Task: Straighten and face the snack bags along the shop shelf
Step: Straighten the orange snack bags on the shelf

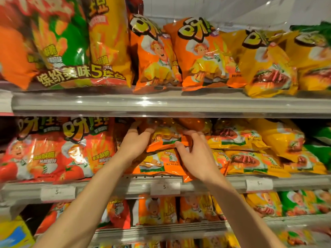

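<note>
On the middle shelf (114, 187) an orange snack bag (166, 138) lies tilted on top of another orange bag (155, 164). My left hand (134, 144) grips its left side, fingers curled over the top edge. My right hand (195, 156) holds its right side, thumb on the front and fingers round the edge. The bag's upper part is hidden under the shelf above. Red tomato bags (53, 151) stand upright to the left, and yellow bags (254, 149) lie stacked flat to the right.
The upper shelf (161, 102) carries large multipacks (75, 45) at left, then orange bags (202, 56) and yellow bags (268, 65) leaning. White price tags (164, 187) sit on the middle rail. More orange, yellow and green bags (300, 203) fill the lower shelf.
</note>
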Available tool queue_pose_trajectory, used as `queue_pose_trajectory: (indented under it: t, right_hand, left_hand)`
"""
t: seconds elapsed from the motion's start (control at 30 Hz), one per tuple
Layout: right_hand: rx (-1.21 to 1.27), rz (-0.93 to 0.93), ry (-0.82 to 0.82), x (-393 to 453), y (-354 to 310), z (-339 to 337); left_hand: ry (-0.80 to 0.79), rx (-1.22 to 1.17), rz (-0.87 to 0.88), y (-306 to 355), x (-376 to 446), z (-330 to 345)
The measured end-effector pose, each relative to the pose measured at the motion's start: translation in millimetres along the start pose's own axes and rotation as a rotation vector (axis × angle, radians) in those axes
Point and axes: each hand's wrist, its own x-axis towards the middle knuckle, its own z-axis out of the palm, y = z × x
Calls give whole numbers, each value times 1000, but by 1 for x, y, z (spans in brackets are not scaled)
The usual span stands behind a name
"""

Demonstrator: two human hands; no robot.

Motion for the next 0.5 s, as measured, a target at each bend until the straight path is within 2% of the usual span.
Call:
queue_pose_trajectory:
  t: [0.2,0.4,0.5]
  right_hand:
    - [109,5,12,-7,-4,1]
    - [123,-81,-57,-9,-10,6]
    - [53,-121,32,-3,-6,1]
  left_hand:
    - [-19,-69,11,-9,-10,-37]
    - [-154,-28,32,-11,-11,-47]
    - [-119,-2,32,-14,-11,-44]
